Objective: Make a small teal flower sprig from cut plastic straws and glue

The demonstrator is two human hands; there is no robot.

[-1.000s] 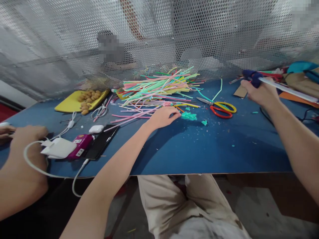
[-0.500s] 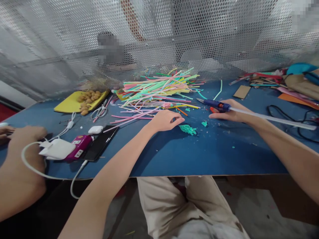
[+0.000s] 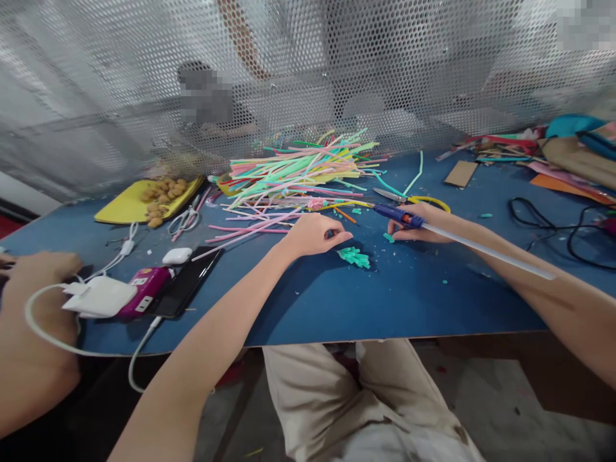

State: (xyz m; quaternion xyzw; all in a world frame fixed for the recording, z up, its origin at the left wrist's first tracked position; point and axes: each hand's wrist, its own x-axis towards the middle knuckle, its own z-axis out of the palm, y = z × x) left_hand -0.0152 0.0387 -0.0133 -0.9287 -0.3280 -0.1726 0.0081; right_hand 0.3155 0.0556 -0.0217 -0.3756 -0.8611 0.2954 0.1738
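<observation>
Well to the left of my left hand (image 3: 315, 234), another person's forearm (image 3: 36, 340) reaches in beside a white charger (image 3: 103, 294), a purple power block (image 3: 139, 294) and a dark phone (image 3: 187, 285). Beyond these, farther from me and left of the same hand, a yellow sheet (image 3: 120, 202) bears a cluster of tan lumps (image 3: 166, 190). Directly beyond my left hand lies a heap of coloured stems (image 3: 298, 168), a pink bundle (image 3: 317, 203) near its front. I have this hand palm down with thumb and forefinger curled close together; I cannot tell whether they pinch anything. The green sprig (image 3: 355, 258) lies just below and right of those fingertips, between my two hands. My right hand (image 3: 404, 226) grips a blue glue gun (image 3: 395, 215), nozzle toward the left, a translucent glue stick (image 3: 486, 251) extending from its rear over my forearm. A small green piece (image 3: 389, 237) is at its fingertips; whether it is pinched I cannot tell. Scissors (image 3: 433, 203) lie just beyond this hand, partly hidden. Farther right are a cardboard rectangle (image 3: 461, 173) and a black cable (image 3: 532, 221).
</observation>
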